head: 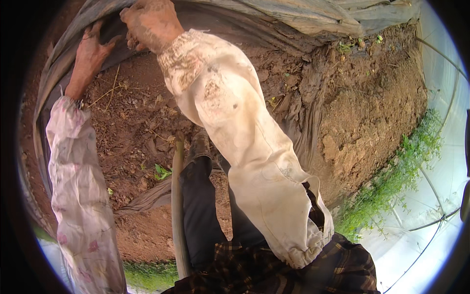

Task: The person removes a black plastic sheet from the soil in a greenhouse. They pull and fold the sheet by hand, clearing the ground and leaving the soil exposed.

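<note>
A long grey, muddy plastic sheet [290,14] lies in folds along the top of the view and curves down the left side. At the upper left, my left hand [91,51] reaches to the sheet with thumb and fingers spread; whether it pinches any plastic is unclear. To its right, my right hand [150,24] is at the sheet's edge with its fingers curled, and its grip is partly hidden by the back of the hand. Mud covers both hands. Loose sleeve covers, one pinkish [77,165] and one cream [227,99], cover my forearms.
A wooden pole [178,205] stands beside my dark-trousered legs. Brown soil [128,136] with dry stalks lies below the hands. More crumpled sheet [308,110] runs down a soil bank [363,121] at right. Green plants [400,176] border a translucent plastic wall [433,198] with thin hoops.
</note>
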`<state>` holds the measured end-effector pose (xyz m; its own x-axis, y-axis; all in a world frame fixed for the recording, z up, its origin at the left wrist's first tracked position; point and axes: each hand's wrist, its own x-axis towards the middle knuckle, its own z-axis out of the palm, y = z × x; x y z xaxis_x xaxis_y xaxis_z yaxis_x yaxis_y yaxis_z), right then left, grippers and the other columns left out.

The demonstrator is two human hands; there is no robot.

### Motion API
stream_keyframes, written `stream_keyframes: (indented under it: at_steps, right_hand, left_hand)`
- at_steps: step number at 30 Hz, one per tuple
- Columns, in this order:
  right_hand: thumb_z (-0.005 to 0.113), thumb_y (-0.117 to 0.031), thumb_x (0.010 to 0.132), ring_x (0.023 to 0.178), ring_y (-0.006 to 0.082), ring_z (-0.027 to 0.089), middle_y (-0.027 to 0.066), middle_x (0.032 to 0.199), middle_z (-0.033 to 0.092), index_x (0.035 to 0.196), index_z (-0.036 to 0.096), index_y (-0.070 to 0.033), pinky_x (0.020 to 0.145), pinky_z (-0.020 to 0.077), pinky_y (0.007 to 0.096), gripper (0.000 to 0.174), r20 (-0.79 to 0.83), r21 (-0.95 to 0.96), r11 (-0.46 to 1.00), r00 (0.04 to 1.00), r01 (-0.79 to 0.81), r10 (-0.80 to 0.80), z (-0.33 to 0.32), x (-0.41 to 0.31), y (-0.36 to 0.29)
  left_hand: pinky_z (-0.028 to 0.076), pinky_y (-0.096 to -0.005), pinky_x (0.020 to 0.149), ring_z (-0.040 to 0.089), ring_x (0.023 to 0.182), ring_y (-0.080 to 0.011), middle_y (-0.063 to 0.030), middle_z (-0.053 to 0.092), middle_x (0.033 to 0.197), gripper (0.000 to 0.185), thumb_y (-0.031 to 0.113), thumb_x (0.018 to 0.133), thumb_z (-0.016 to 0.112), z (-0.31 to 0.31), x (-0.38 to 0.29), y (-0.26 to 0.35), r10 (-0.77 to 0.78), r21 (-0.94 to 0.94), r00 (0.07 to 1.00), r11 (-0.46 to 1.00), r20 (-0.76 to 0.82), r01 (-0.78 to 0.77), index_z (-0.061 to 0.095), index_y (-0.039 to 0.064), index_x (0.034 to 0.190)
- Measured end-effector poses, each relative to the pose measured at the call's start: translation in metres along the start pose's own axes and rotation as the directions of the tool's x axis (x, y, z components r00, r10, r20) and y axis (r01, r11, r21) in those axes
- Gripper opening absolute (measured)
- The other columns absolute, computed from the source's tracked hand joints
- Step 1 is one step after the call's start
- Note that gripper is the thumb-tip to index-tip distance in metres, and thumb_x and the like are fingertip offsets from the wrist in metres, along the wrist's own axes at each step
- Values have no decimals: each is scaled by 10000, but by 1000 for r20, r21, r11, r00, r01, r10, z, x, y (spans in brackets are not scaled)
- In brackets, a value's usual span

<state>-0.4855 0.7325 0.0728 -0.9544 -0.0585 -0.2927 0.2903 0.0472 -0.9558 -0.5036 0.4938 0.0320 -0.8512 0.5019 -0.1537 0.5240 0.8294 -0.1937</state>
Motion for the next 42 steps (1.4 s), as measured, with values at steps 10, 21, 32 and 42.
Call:
stream_keyframes:
  at_steps: [10, 21, 32, 42]
  right_hand:
    - [541, -202, 884, 540, 144, 575, 77, 636, 595, 1000, 637, 16, 507, 470, 308, 265, -157, -3, 793, 784, -609, 601, -226, -250, 111]
    - [562, -210, 935, 618, 196, 641, 136, 800, 657, 1220, 530, 83, 479, 518, 290, 410, -285, 453, 358, 248, -816, 926, -361, -508, 163]
    - [551, -163, 898, 633, 220, 663, 131, 805, 660, 1284, 495, 27, 474, 545, 329, 434, -345, 639, 393, 210, -661, 915, -388, -511, 158]
    - [561, -151, 859, 609, 232, 665, 157, 983, 642, 1235, 537, 28, 445, 537, 315, 418, -353, 687, 419, 232, -593, 906, -473, -399, 152]
  left_hand:
    - [440, -448, 960, 550, 1140, -415, -288, 575, 1212, 737, 525, 755, 687, 27, 85, 21, -296, -111, 814, 910, 500, 400, 568, -46, 1206]
    - [432, -453, 962, 527, 1165, -421, -317, 550, 1227, 709, 478, 763, 693, 38, 91, 17, -338, -39, 766, 904, 546, 427, 558, -76, 1185]
    - [453, -491, 860, 573, 1040, -456, -336, 600, 1077, 480, 364, 768, 654, 55, 76, 7, -262, -159, 783, 896, 565, 414, 630, -66, 980]
    - [441, -480, 906, 563, 1068, -469, -352, 593, 1076, 481, 342, 763, 651, -15, 104, 53, -440, -12, 600, 800, 668, 600, 623, -92, 970]
